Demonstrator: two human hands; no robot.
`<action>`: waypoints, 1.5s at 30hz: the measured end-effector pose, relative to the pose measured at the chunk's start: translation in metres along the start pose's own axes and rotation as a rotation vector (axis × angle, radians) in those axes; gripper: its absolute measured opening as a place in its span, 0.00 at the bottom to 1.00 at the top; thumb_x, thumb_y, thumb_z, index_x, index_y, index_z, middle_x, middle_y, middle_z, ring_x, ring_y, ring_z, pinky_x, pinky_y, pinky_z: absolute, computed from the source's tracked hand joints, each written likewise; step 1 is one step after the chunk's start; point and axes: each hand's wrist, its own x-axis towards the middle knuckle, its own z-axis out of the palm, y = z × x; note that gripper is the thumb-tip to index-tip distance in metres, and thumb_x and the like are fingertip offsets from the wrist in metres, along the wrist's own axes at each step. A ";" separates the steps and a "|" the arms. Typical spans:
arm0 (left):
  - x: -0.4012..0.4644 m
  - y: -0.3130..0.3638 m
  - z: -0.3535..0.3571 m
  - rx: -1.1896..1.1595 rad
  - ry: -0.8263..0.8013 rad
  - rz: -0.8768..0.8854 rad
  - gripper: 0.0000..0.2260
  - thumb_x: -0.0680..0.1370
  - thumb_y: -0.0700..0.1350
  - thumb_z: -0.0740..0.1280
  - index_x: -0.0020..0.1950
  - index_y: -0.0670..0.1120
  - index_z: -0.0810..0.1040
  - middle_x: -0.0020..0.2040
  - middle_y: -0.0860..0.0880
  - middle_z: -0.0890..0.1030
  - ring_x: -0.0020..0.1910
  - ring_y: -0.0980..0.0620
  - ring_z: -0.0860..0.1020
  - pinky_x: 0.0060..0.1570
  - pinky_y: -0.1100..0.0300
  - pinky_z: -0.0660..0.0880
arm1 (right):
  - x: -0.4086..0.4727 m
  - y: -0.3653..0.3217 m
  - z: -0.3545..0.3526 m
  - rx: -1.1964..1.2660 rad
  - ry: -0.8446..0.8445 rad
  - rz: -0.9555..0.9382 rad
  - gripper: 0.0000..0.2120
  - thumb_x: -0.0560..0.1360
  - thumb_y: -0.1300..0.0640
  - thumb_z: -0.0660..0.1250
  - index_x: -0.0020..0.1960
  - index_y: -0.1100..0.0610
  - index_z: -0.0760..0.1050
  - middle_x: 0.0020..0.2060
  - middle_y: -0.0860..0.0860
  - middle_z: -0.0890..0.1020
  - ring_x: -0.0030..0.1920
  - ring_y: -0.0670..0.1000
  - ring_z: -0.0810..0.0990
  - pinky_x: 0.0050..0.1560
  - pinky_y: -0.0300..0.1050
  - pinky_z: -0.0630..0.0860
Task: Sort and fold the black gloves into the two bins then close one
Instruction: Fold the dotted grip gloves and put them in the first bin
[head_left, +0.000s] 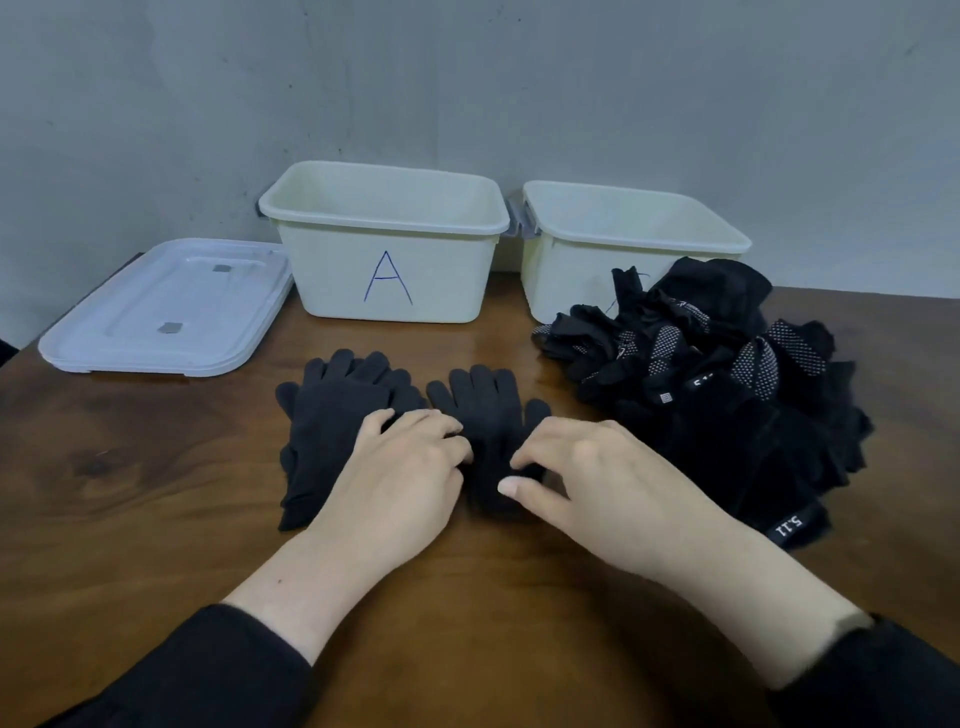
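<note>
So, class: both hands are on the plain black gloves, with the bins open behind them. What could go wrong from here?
1. The pile of dotted gloves leans against the right bin, hiding any label; a glove may land in the wrong bin.
2. The middle glove is bunched between the left hand and right hand; the fold may come out uneven.
3. The lids lie stacked beside bin A; two might get lifted together.

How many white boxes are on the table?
2. The bin marked A stands at the back middle; the other bin is right of it, partly behind the glove pile.
</note>
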 end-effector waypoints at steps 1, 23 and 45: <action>0.004 0.001 -0.002 -0.010 0.042 -0.014 0.14 0.81 0.43 0.60 0.59 0.54 0.83 0.67 0.54 0.78 0.72 0.53 0.70 0.74 0.48 0.55 | 0.000 0.004 -0.010 0.002 0.046 0.008 0.18 0.80 0.38 0.61 0.57 0.49 0.81 0.50 0.40 0.79 0.43 0.41 0.75 0.56 0.42 0.72; 0.055 0.032 0.000 -0.185 0.128 -0.015 0.16 0.83 0.53 0.62 0.67 0.51 0.80 0.63 0.54 0.81 0.62 0.50 0.78 0.60 0.51 0.72 | 0.101 0.184 -0.107 -0.407 -0.345 0.543 0.17 0.75 0.47 0.73 0.58 0.56 0.80 0.52 0.52 0.81 0.51 0.56 0.78 0.53 0.48 0.75; 0.044 0.029 -0.030 -0.513 0.353 -0.066 0.23 0.81 0.60 0.57 0.74 0.57 0.72 0.69 0.60 0.75 0.67 0.62 0.72 0.66 0.60 0.70 | 0.072 0.076 -0.172 1.012 0.484 0.398 0.07 0.80 0.54 0.68 0.44 0.54 0.76 0.36 0.51 0.80 0.35 0.48 0.80 0.31 0.44 0.80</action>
